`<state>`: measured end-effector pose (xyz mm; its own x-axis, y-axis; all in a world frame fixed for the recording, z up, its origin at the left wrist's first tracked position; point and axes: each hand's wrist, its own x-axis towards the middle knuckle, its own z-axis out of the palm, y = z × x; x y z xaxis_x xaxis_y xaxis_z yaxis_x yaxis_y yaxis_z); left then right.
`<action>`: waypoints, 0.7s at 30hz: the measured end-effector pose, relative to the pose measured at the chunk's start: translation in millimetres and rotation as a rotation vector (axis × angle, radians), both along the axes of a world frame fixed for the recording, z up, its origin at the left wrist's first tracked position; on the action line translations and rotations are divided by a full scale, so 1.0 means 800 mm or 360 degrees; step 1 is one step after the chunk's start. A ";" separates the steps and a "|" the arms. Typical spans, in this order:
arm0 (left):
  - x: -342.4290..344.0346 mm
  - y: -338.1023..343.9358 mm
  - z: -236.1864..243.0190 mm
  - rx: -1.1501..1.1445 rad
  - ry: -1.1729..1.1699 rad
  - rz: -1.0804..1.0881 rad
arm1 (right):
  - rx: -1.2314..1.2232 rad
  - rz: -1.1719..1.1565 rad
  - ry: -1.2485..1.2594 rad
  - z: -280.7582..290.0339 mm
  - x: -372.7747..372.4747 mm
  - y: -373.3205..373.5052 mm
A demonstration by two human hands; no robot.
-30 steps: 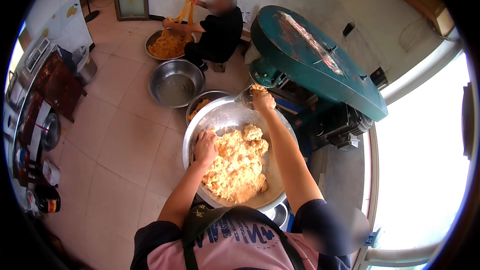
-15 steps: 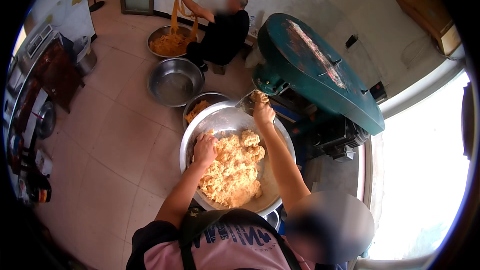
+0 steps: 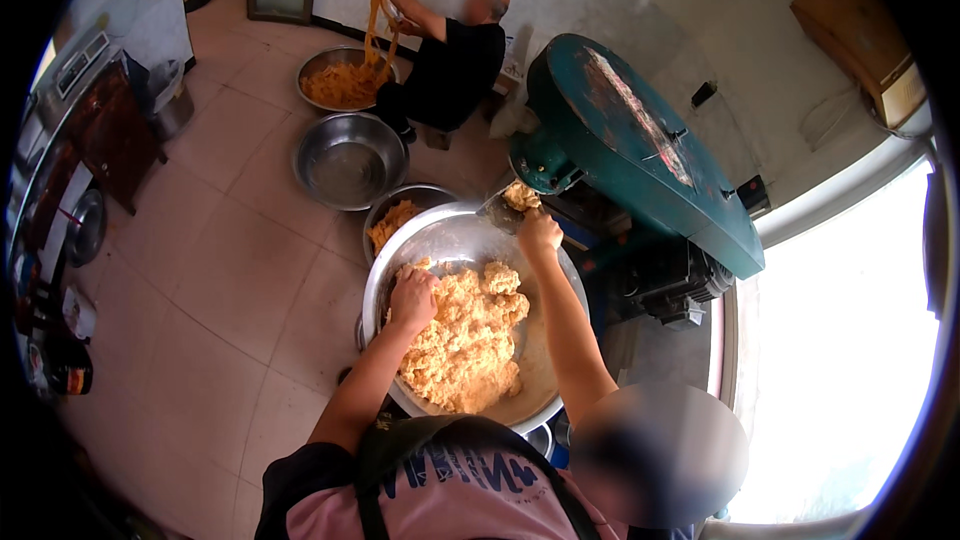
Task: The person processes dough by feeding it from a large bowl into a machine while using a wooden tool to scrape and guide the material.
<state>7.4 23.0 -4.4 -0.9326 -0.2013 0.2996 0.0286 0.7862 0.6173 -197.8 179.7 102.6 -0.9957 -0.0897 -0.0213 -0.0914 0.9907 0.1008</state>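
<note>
A large metal basin (image 3: 553, 380) in front of me holds crumbly yellow dough (image 3: 460, 340). My left hand (image 3: 413, 300) is at the basin's left side, its fingers curled into the edge of the dough. Past the basin's far rim, my right hand (image 3: 540, 232) is closed beside the metal feed tray (image 3: 497, 211) of a green machine (image 3: 640, 140). Just beyond its knuckles, a lump of dough (image 3: 521, 196) sits at the machine's mouth. Whether those fingers hold anything is hidden.
Behind the basin are a smaller bowl with orange dough pieces (image 3: 395, 225) and a bare metal bowl (image 3: 350, 162). A seated co-worker (image 3: 455, 70) lifts long orange strips (image 3: 374, 30) over another bowl (image 3: 310, 100). A motor (image 3: 680, 275) sits under the machine. Cabinets (image 3: 115, 135) stand at left.
My right hand has drawn back slightly to the right of the dough lump at the machine's mouth. My left hand has barely moved. The co-worker's raised hand has gone higher with the strips.
</note>
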 end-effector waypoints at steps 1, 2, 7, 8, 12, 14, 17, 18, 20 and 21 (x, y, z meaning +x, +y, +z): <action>0.002 0.001 -0.004 0.0015 -0.0009 0.0001 | -0.0002 0.0055 0.0017 -0.010 -0.002 -0.001; 0.005 0.003 -0.007 0.0030 -0.0017 0.0000 | 0.0011 0.0043 -0.0044 -0.021 -0.021 -0.002; 0.015 -0.003 -0.002 0.0079 -0.0091 0.0039 | 0.0055 0.0221 -0.0060 0.002 0.002 0.009; 0.016 -0.003 0.000 0.0086 -0.0115 0.0039 | 0.0070 0.0248 -0.0061 0.010 0.012 0.008; 0.018 -0.006 -0.002 -0.0009 -0.0071 0.0005 | -0.0014 0.0242 0.0076 0.031 0.036 -0.014; 0.014 0.005 0.002 0.0014 -0.0075 -0.0037 | 0.0030 0.0138 0.0106 -0.007 0.001 0.002; 0.014 -0.003 -0.003 0.0034 -0.0067 -0.0014 | -0.0099 0.0151 0.0089 -0.012 -0.009 -0.009; 0.014 -0.003 -0.005 0.0051 -0.0057 -0.0015 | -0.0132 0.0157 0.0075 -0.009 -0.014 -0.008; 0.018 -0.001 0.001 0.0070 -0.0150 -0.0016 | -0.0315 0.0114 -0.0011 -0.005 -0.025 0.006; 0.017 -0.002 0.000 0.0072 -0.0137 0.0003 | -0.0312 0.0200 0.0044 0.008 -0.016 0.010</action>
<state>20.7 21.3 -4.7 -0.9541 -0.2146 0.2087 -0.0277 0.7576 0.6522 -210.4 187.5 109.1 -0.9765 -0.2125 0.0359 -0.2149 0.9726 -0.0885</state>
